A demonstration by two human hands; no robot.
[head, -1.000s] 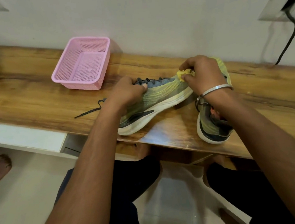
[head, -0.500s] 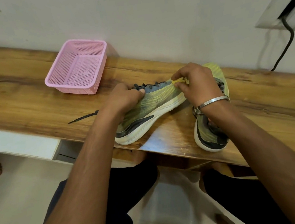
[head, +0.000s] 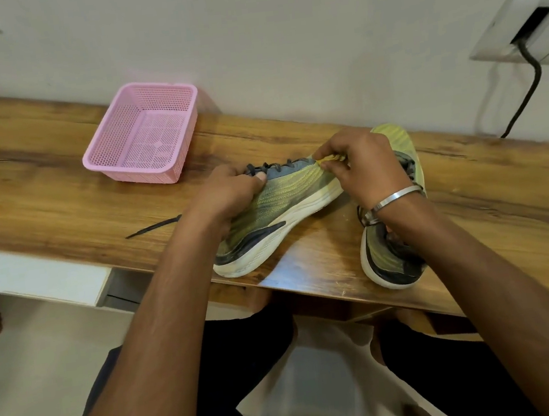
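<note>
Bare forearms [head: 163,323]; a silver bangle [head: 398,195] by the right hand [head: 364,170]; dark trousers [head: 250,364].

The shoe [head: 286,199] is showing a ribbed knit cloth upper over a smooth, matt white sole. The wooden tabletop [head: 43,206] is gleaming glossy along its front edge. The pink basket [head: 146,174] is looking like perforated plastic, and the bangle [head: 395,195] is shining as polished metal.

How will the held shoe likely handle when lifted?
Probably light: the shoe has a knit upper and thick foam-like sole. The upper likely flexes where the left hand grips it. Its loose lace may trail and snag.
</note>
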